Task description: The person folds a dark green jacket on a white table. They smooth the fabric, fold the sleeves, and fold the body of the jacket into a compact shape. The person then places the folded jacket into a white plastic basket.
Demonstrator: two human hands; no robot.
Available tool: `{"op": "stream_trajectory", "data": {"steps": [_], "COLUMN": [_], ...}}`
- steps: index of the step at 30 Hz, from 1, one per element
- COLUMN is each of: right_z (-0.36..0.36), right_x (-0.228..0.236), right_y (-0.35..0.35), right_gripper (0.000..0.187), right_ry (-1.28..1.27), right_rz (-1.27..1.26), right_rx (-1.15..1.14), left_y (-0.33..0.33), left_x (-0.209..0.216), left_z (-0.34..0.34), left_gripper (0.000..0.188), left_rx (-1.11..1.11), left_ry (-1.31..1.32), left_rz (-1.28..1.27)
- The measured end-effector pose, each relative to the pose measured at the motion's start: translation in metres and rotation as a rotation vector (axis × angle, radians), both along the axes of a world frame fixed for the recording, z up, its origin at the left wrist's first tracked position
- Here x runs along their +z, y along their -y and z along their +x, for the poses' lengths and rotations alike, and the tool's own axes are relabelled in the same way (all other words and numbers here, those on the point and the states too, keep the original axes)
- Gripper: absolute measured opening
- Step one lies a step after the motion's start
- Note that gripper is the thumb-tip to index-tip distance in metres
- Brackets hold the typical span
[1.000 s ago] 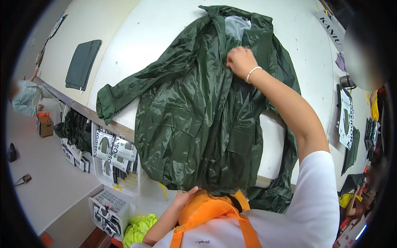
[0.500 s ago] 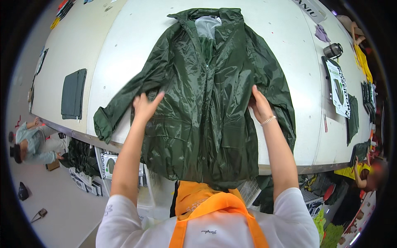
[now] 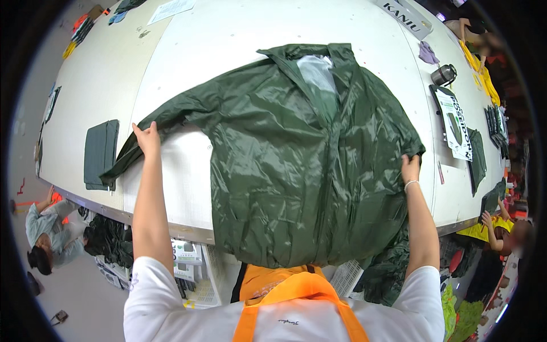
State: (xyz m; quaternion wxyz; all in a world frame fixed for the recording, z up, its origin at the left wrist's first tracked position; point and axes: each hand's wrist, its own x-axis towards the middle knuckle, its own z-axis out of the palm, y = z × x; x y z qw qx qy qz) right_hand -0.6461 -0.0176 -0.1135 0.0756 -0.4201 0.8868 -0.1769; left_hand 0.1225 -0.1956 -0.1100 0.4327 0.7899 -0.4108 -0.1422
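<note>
A dark green, shiny rain jacket (image 3: 268, 154) lies front up on the white table, collar at the far end and hem hanging over the near edge. Its pale mesh lining (image 3: 319, 74) shows in the neck opening. My left hand (image 3: 148, 141) is closed on the left-hand sleeve, which is stretched out to the side. At the jacket's other side, my right hand (image 3: 411, 169) grips the right-hand sleeve, its fingers partly hidden by the fabric. The cuff on the left lies over a folded dark green garment (image 3: 100, 151).
On the right of the table (image 3: 188, 194) are a metal flask (image 3: 444, 74), a purple cloth (image 3: 428, 52), packaged garments (image 3: 454, 122) and a box (image 3: 405, 18). White crates (image 3: 346, 277) stand under the near edge. Other people are at both sides.
My left hand has moved left and drawn the sleeve outward. My right hand has shifted right from the jacket's side to the other sleeve. The jacket now lies farther right, nearer me.
</note>
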Motion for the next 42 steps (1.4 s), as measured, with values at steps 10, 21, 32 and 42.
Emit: {"op": "stream_trajectory", "data": {"steps": [10,21,32,42], "right_z": [0.168,0.236,0.208,0.158], "right_x": [0.129,0.049,0.029,0.020], "right_y": [0.141,0.267,0.323,0.298], "right_gripper": [0.036,0.026,0.071,0.071], "right_ry": [-0.202,-0.189,-0.012,-0.044], "right_rz": [0.108,0.476,0.252,-0.450], "right_rx": [0.385,0.695,0.563,0.511], "left_y": [-0.051,0.022,0.164,0.147], "left_x": [0.012,0.055,0.037,-0.007], "left_z": [-0.236,-0.232,-0.359,-0.408], "left_gripper": [0.067,0.062,0.032,0.071], "left_rx": [-0.902,-0.689,-0.614,-0.942], "left_ry": [0.754,0.173,-0.196,0.312], "left_rz": [0.100,0.430,0.068,-0.183]}}
